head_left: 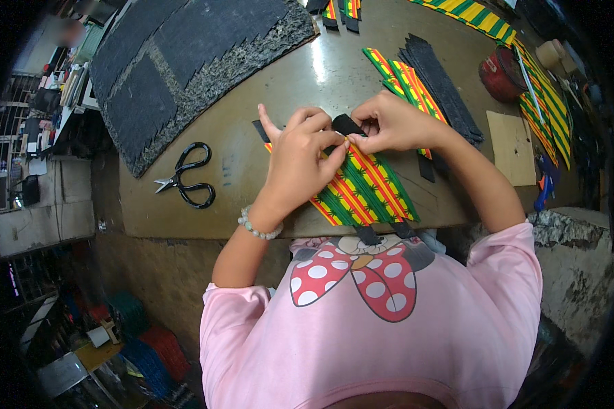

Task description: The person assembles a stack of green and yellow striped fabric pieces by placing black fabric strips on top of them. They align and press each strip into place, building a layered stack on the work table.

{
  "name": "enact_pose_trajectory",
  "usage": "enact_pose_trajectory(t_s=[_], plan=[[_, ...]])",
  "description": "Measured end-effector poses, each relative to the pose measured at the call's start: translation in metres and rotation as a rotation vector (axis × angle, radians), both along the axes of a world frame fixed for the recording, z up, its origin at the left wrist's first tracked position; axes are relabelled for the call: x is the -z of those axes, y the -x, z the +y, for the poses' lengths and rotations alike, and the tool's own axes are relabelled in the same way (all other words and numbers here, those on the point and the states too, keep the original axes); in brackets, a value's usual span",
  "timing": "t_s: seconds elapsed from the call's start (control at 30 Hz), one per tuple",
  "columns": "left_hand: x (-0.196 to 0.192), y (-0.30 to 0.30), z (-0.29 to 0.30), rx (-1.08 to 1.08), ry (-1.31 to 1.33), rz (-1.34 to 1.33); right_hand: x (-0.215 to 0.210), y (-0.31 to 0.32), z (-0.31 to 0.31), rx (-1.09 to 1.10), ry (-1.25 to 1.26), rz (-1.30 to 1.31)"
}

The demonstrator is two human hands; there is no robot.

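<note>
A piece of green, yellow and red striped fabric (370, 194) lies on the table in front of me, with black tabs sticking out at its near edge. At its far edge my left hand (303, 151) pinches the fabric between thumb and fingers, the little finger raised. Beside it, my right hand (392, 121) is closed in a pinch at the same edge, against a short black strip (348, 125). The fingertips of both hands nearly meet. What exactly lies between the right fingertips is partly hidden.
Black-handled scissors (192, 176) lie to the left. Beyond is a large speckled board (252, 71) with dark sheets. At right are striped strips (416, 85), a stack of black strips (443, 85), a red pot (502, 73), a cardboard piece (512, 150) and a blue-handled tool (544, 191).
</note>
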State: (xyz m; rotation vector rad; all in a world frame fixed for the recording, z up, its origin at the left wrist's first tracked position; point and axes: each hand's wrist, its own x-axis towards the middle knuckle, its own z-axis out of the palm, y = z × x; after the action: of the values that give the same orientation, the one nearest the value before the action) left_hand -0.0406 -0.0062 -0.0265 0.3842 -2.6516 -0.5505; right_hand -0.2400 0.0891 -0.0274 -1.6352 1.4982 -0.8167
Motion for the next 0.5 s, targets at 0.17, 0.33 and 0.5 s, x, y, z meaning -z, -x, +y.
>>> enact_pose_trajectory(t_s=[0.17,0.33,0.5], plan=[[0.005,0.001,0.015,0.036,0.076,0.038,0.016,-0.001,0.000,0.008,-0.059,-0.094],[0.001,-0.009,0.021,0.050,0.163,0.100,0.032,0.004,-0.005,0.079,-0.345,-0.218],[0.023,-0.009,-0.004,-0.197,-0.023,-0.102,0.028,-0.010,0.005,0.246,-0.143,-0.447]])
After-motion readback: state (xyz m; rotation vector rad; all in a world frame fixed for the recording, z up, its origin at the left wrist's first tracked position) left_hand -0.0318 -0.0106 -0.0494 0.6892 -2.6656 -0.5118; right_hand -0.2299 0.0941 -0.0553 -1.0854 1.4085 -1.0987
